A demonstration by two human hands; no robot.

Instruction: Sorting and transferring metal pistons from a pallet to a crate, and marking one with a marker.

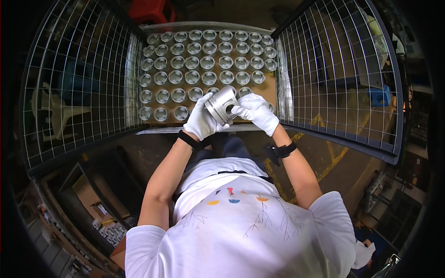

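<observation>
Between my gloved hands is a silver engine piston [221, 104], tilted, with ring grooves around one end and a dark round pin hole in its side. My left hand [203, 121], in a white glove, is wrapped around the grooved end. The fingers of my right hand [257, 112], gloved too, close on the piston's other side by the pin hole. Just beyond and below my hands, rows of similar pistons [195, 62] stand upright on a brown sheet [265, 88]. My hands hide part of the nearest rows.
Wire mesh panels [88, 69] [343, 74] rise on the left and right of the pistons. Behind them a red plastic stool [150, 11] stands at the far left. A white plastic chair [55, 111] shows through the left mesh. Yellow lines [331, 153] mark the floor at right.
</observation>
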